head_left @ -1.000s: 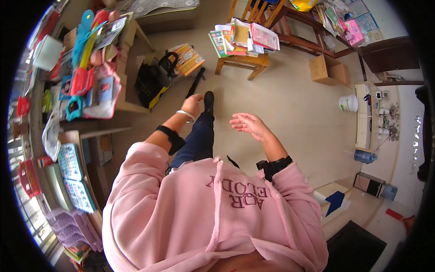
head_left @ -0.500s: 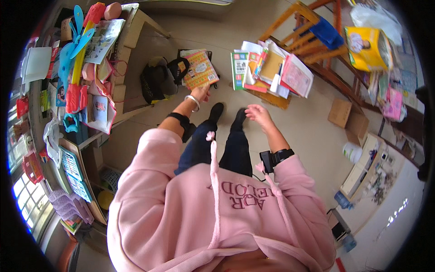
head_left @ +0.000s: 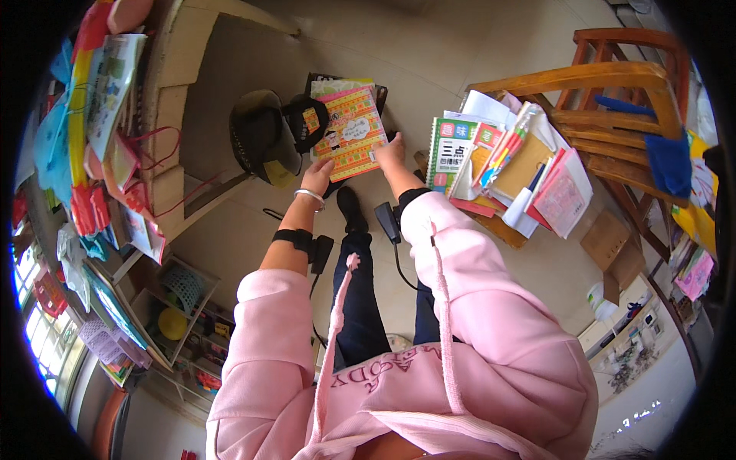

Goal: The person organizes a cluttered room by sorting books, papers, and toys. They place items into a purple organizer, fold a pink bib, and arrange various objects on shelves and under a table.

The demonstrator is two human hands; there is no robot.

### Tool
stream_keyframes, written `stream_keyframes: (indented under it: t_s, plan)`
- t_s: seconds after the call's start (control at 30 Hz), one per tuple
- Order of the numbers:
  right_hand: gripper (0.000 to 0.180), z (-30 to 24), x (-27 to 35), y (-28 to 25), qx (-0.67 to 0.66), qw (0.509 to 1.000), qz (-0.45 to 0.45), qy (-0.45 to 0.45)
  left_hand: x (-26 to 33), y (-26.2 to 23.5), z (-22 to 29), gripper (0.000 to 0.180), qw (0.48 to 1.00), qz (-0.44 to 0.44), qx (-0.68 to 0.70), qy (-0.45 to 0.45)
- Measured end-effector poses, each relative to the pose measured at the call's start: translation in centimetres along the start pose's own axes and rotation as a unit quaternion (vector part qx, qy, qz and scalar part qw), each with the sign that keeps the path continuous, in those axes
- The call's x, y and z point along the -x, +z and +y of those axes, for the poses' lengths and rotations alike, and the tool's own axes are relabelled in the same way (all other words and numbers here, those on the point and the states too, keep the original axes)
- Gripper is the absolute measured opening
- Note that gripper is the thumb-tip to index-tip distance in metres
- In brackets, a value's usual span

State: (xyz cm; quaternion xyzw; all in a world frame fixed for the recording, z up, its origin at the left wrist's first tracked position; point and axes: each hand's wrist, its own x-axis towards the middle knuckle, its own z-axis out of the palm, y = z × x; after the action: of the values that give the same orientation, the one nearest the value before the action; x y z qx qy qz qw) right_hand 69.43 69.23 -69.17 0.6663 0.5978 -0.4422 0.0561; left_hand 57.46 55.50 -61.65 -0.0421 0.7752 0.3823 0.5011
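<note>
A flat book (head_left: 356,115) with an orange, yellow and pink patterned cover lies over other thin books and a dark surface, in front of my feet. At its near left corner, my left hand (head_left: 317,176) grips the edge, thumb on top and fingers out of sight beneath. My right hand (head_left: 391,152) is closed on the near right edge in the same way. Just left of the book are a black rounded bag-like thing (head_left: 264,138) and a smaller black piece with an orange patch (head_left: 308,123), which overlaps the book's left side.
To the right, a wooden seat (head_left: 502,230) bears several workbooks (head_left: 452,149), papers and a pack of coloured pens (head_left: 510,149). Wooden chairs (head_left: 613,77) and a cardboard box (head_left: 613,249) stand beyond. At left is a cluttered table (head_left: 172,115), with a shelf holding a basket (head_left: 182,287) below.
My right hand has come over from above the floor to the book's right edge. My left hand has stayed at the book, shifting to its left corner. The view has moved rightward and closer.
</note>
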Motion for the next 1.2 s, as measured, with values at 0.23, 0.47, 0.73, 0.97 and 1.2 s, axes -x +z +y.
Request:
stream_keyframes:
  t_s: [0.23, 0.47, 0.73, 0.97, 1.2]
  plan:
    - [0.036, -0.4, 2.6, -0.1, 0.015, 0.998, -0.009, -0.066, -3.5, 2.7, 1.3, 0.069, 0.997, -0.04, 0.025, -0.057]
    - [0.033, -3.6, 13.4, -0.4, -0.122, 0.933, -0.087, -0.328, -0.2, -0.7, 2.5, 0.015, 0.985, -0.018, -0.144, 0.096]
    - [0.054, -3.5, 8.4, -3.9, -0.194, 0.962, -0.106, -0.163, 7.2, -7.0, 8.6, 0.033, 0.969, -0.216, 0.118, -0.011]
    - [0.03, -3.6, 7.7, -10.1, -0.429, 0.84, -0.33, -0.029, 10.8, -9.9, 7.5, 0.032, 0.939, -0.151, 0.308, -0.005]
    - [0.027, -2.9, 11.4, -12.8, -0.351, 0.853, -0.38, -0.076, 13.6, -13.2, 2.8, 0.041, 0.936, -0.144, 0.32, 0.037]
